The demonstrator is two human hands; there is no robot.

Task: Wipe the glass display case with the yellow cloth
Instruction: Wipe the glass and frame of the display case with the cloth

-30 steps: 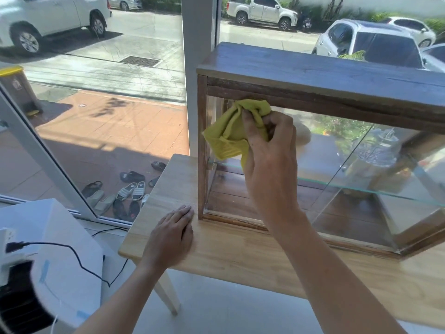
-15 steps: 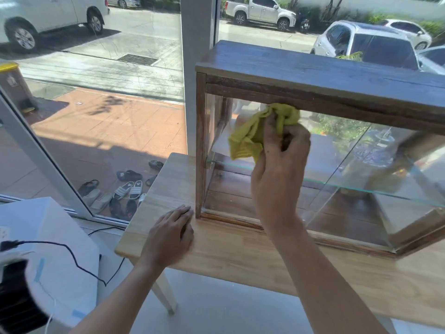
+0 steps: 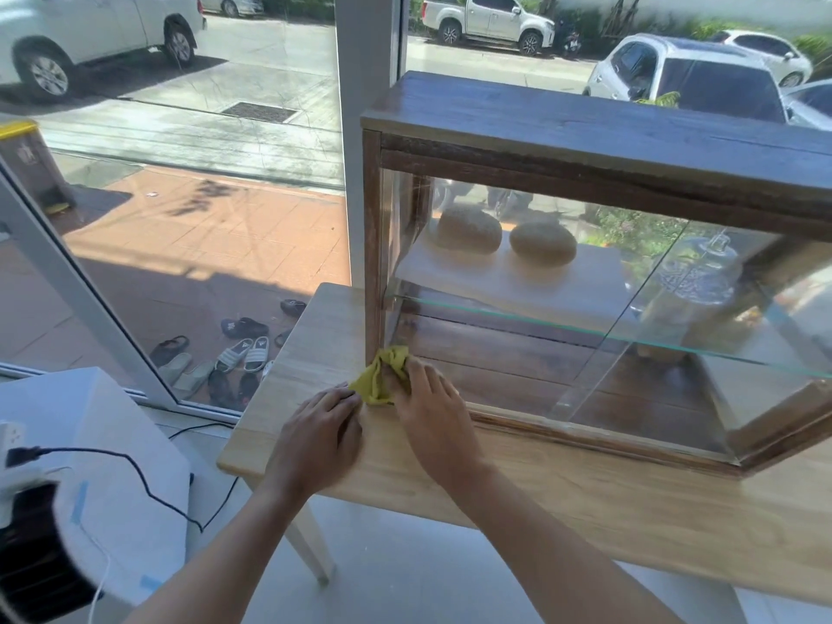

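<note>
The glass display case (image 3: 540, 353) has a dark wooden frame and stands on a light wooden table (image 3: 585, 502). My right hand (image 3: 432, 407) presses the bunched yellow cloth (image 3: 380, 376) against the lower left corner of the front pane, by the wooden post. My left hand (image 3: 319, 439) lies flat on the table just left of the cloth, fingers together, its fingertips close to the cloth. Inside the case, two round loaves (image 3: 504, 238) rest on a white board above a glass shelf.
A patterned jar (image 3: 693, 281) shows through the case's right side. A white appliance with a black cable (image 3: 90, 466) stands at lower left. Floor-to-ceiling windows run behind, with sandals (image 3: 234, 353) and parked cars outside.
My right hand has carried the cloth from the top left of the front pane down to its bottom left corner. The loaves are now uncovered. My left hand stays on the table.
</note>
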